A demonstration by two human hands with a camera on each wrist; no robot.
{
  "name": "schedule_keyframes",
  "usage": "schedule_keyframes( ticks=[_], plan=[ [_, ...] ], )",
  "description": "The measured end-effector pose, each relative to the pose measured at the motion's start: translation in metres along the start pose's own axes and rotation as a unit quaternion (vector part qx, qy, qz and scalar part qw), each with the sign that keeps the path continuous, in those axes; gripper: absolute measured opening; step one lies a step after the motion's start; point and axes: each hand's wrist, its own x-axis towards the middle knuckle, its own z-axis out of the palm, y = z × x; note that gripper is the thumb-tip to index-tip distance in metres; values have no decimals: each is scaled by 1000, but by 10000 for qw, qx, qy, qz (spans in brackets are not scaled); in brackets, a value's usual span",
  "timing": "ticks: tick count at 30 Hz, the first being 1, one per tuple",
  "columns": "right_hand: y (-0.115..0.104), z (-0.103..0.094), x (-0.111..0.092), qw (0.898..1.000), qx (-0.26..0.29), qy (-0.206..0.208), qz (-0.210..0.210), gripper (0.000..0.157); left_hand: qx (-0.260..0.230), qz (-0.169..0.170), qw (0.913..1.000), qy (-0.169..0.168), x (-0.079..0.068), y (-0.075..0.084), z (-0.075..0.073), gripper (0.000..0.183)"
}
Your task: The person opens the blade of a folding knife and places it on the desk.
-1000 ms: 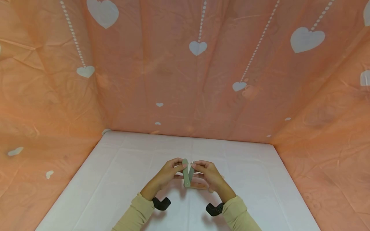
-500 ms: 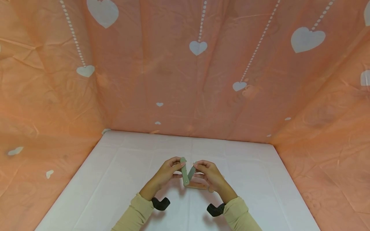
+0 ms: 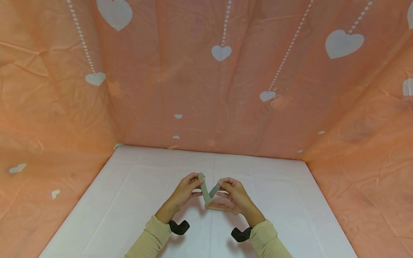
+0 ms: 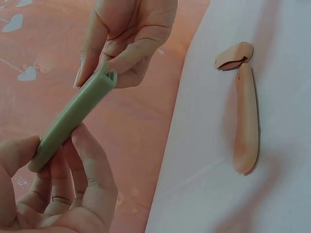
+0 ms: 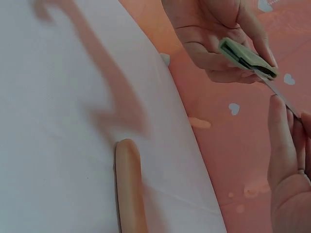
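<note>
My left hand (image 3: 186, 191) pinches the green handle of a folding knife (image 3: 204, 189) between thumb and fingers. My right hand (image 3: 238, 195) pinches its grey blade (image 3: 215, 189) near the free end. Handle and blade form a V, pivot end toward me, raised off the table. The right wrist view shows the thin blade (image 5: 281, 95) edge-on, coming out of the slotted handle (image 5: 241, 54). Below the hands lies a peach-coloured handle (image 4: 247, 124). At its end sits a shorter, slotted peach piece (image 4: 235, 54); whether the two are joined I cannot tell.
A white cloth covers the table (image 3: 135, 200). Orange sheeting (image 3: 193, 89) with white hearts hangs at the back and both sides. Black wrist mounts (image 3: 179, 227) sit below the rolled beige sleeves (image 3: 155, 233).
The V between handle and blade has widened. My left hand has moved slightly up and left with the handle; the blade end has shifted right. The peach pieces stay put.
</note>
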Motion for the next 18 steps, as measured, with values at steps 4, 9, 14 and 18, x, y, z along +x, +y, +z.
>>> schedule_keyframes(
  ticks=[4, 9, 14, 18],
  plan=[
    [2, 0, 0, 9998, 148, 91, -137, 4, -180, 78, 9998, 94, 0, -1, 0, 41],
    [3, -1, 1, 9989, 289, 197, -303, 5, -539, 189, 9977, 370, 1, -2, 0, 35],
    [3, -1, 3, 9974, 499, 322, -403, 5, -782, 207, 9951, 571, 1, -2, 1, 37],
    [4, -1, 3, 9961, 623, 402, -475, 7, -928, 238, 9934, 626, 1, -2, 0, 40]
  ],
)
